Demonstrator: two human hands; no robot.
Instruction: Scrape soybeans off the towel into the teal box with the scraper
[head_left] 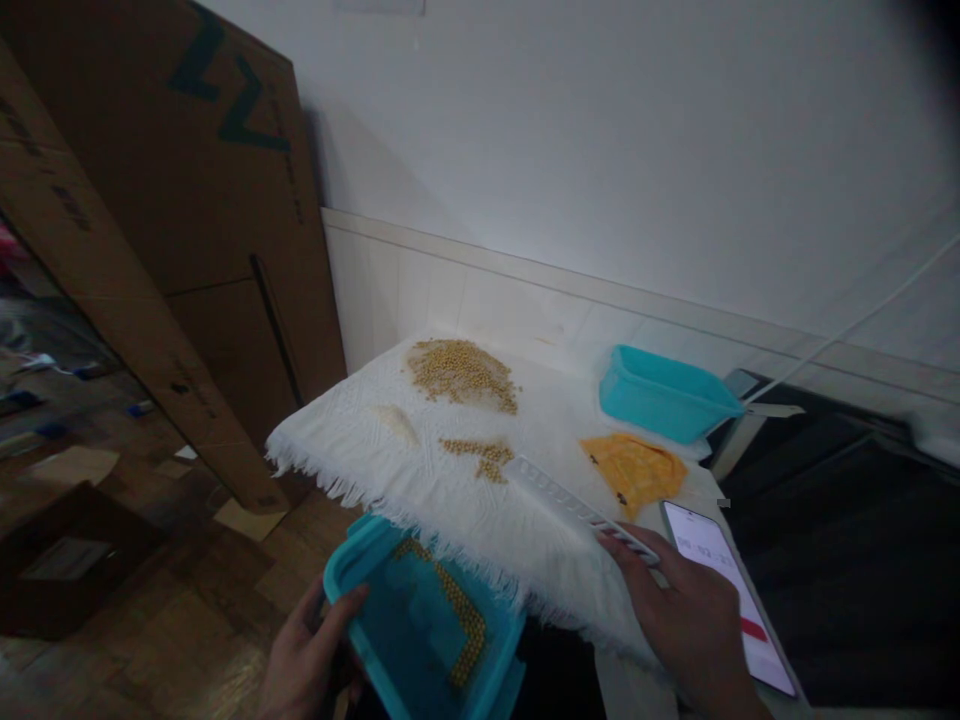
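My left hand [304, 655] grips the near rim of a teal plastic container [420, 630] held below the table's front edge; yellow beans lie in a line inside it. My right hand [686, 615] is closed on the near end of a long white ruler-like strip [577, 505] that lies on the white fringed cloth [450, 490]. The strip's far end touches a small heap of beans [480, 457]. A larger heap of beans [459, 372] sits farther back on the cloth. A small pale pile [396, 422] lies to its left.
A second teal tub [664, 392] stands at the back right, an orange cloth [634, 470] in front of it. A lit phone [724, 580] lies beside my right hand. Large cardboard boxes [172, 200] lean at the left; a white cable [862, 320] crosses the wall.
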